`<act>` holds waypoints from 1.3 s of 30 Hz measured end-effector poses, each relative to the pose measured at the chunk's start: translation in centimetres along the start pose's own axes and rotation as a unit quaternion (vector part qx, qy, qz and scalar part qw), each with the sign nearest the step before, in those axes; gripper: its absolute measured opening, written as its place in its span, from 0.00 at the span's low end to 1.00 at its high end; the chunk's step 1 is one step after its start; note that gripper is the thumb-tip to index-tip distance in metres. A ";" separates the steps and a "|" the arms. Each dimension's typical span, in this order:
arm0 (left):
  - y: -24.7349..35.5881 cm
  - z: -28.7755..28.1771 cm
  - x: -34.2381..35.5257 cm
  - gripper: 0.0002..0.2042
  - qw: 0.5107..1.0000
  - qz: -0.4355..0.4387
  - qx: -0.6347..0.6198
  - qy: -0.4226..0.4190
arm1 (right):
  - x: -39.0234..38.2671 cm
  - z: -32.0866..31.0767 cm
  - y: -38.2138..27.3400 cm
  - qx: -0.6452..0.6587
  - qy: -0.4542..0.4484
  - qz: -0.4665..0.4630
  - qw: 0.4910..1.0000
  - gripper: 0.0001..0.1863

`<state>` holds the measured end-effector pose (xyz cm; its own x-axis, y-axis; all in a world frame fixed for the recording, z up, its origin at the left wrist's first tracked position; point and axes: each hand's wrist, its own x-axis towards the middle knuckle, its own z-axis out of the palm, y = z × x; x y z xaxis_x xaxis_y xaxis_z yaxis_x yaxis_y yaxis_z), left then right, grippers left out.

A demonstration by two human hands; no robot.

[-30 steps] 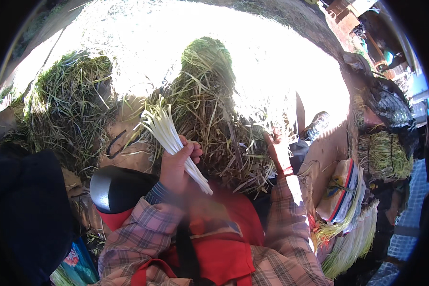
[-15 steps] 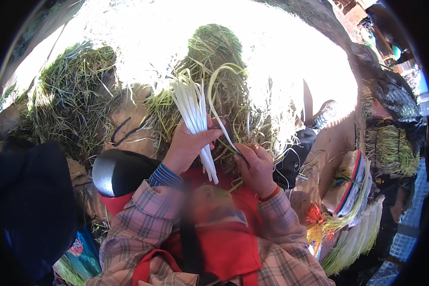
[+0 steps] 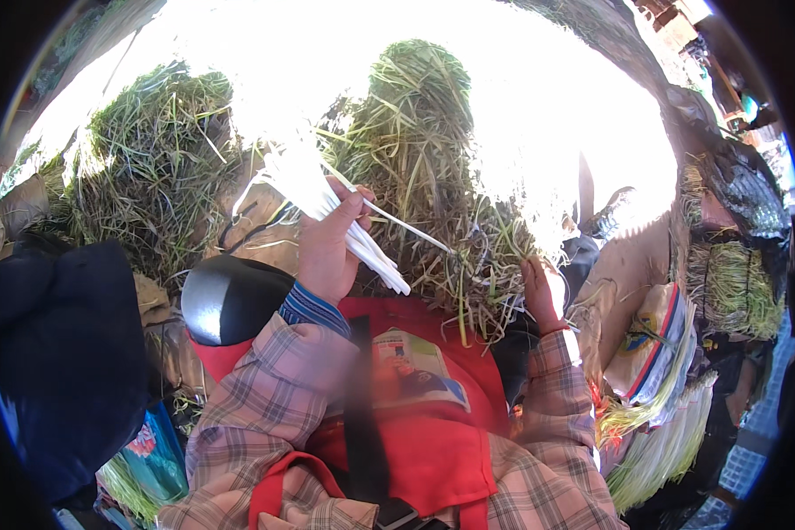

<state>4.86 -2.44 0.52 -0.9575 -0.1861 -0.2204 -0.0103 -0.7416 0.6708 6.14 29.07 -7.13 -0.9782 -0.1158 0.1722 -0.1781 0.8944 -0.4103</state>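
Observation:
My left hand (image 3: 327, 252) is closed around a bunch of white stalks (image 3: 375, 256) with leafy upper ends, like blanched chives; strong light washes out their tops. One thin white stalk (image 3: 412, 231) slants away from the bunch toward the right, passing by my fingers. To the right, my right hand (image 3: 546, 296) is low at the edge of a long heap of green and dry stalks (image 3: 424, 132). Its fingertips are partly lost among tangled leaves and glare, so whether anything is between them does not show.
Another heap of green leaves (image 3: 150, 168) lies at the far left. A dark cloth-covered shape (image 3: 62, 362) stands at near left. At right are a striped sack (image 3: 647, 340), bundled pale stalks (image 3: 671, 442) and a tied green bundle (image 3: 738, 287). A red apron (image 3: 415, 450) covers my lap.
My right hand has moved away from the bunch, out to the right. The curved stalk beside it is no longer at that hand. My left hand has tilted the bunch further left.

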 end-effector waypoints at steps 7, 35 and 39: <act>1.4 -0.4 0.2 0.08 0.998 0.000 0.048 0.045 | 0.5 -3.8 -1.5 -0.036 0.092 -0.056 0.994 0.16; -2.4 0.0 -0.8 0.08 0.998 -0.015 0.045 0.047 | 2.4 -0.9 -12.1 0.298 -0.213 0.011 0.930 0.07; -0.5 -1.6 1.1 0.07 0.989 0.057 -0.012 0.137 | 0.8 -1.4 -6.4 0.486 -0.190 0.130 0.843 0.05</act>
<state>4.24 -3.34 -1.17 -0.8374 -0.4355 -0.3302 0.1040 -0.7200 0.6861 6.65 23.89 -3.08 -0.9283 -0.2652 -0.2608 0.2257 0.1555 -0.9617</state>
